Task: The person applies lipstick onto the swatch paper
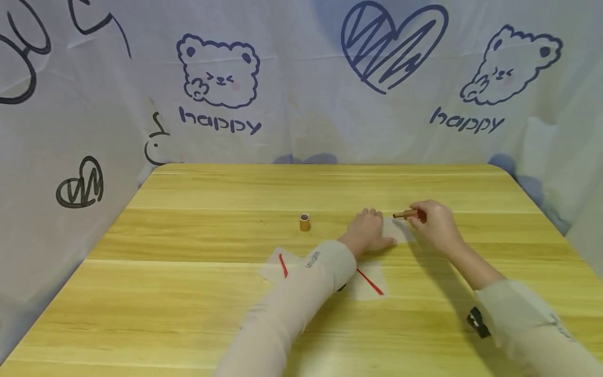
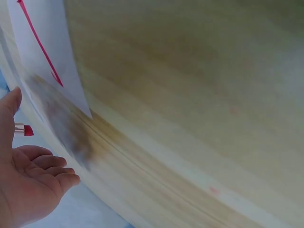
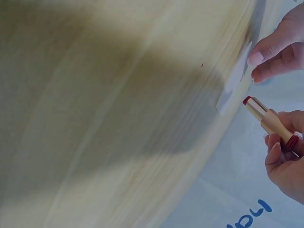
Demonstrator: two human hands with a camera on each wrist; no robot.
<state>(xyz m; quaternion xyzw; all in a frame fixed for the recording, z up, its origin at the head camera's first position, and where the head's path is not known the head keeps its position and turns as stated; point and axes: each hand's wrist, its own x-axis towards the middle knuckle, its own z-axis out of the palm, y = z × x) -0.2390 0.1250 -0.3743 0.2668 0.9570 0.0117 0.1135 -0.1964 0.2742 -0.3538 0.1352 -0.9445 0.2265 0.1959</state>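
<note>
Between its fingertips my right hand (image 1: 435, 222) grips a gold lipstick (image 1: 410, 214), its red tip pointing left; the right wrist view shows the lipstick (image 3: 266, 118) uncapped. Just left of it my left hand (image 1: 369, 231) is at a small white paper (image 1: 399, 230), thumb spread and the other fingers loosely bent. Whether it presses on the paper is hard to tell. The lipstick tip is beside this paper's upper edge, and contact cannot be made out. A gold cap (image 1: 304, 222) stands upright on the table, left of my left hand.
Two pale papers with red strokes lie nearer me, one left (image 1: 272, 269) and one right (image 1: 369, 285) of my left forearm, which partly covers them. The wooden table (image 1: 188, 303) ends at a white cloth (image 1: 301, 104) with drawings.
</note>
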